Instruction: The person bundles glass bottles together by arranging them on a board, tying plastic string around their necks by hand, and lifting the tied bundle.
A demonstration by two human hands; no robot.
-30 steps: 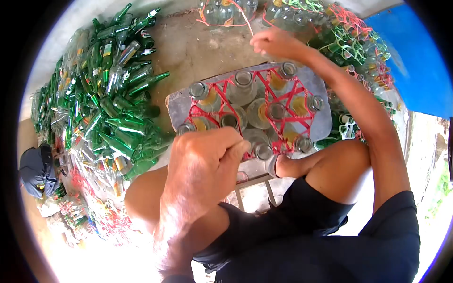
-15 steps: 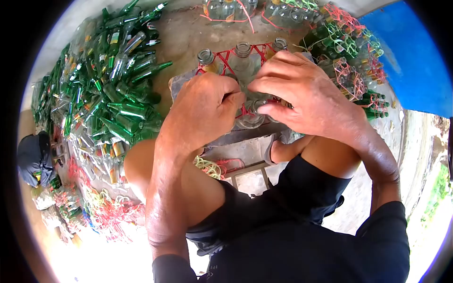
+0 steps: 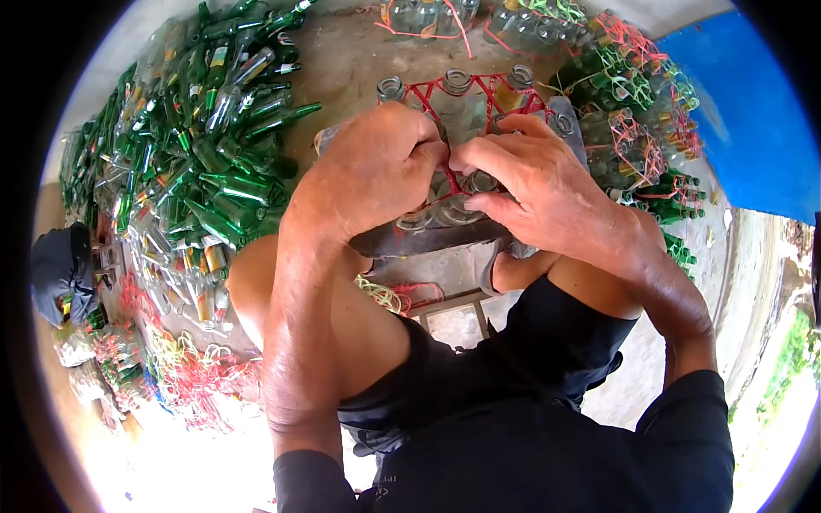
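Several clear glass bottles [image 3: 457,83] stand upright together on a grey board [image 3: 445,238], with red cord [image 3: 425,100] laced around and between their necks. My left hand [image 3: 368,167] is closed over the near left part of the bundle, its fingers pinched on the red cord. Close beside it, my right hand [image 3: 547,188] has its thumb and index finger bent towards the same cord, and its fingertips nearly meet those of my left hand. Whether the right fingertips grip the cord is hard to see. Both hands hide the middle bottles.
A large pile of green and clear bottles [image 3: 231,137] lies at the left. Tied bundles of bottles [image 3: 616,77] stand at the back and right, near a blue panel [image 3: 744,103]. Loose pink and green cord [image 3: 201,372] lies at the lower left.
My right hand has come down from the far right, where it pulled a strand outwards, to the bundle beside my left hand. The fingertips of both hands have drawn closer together.
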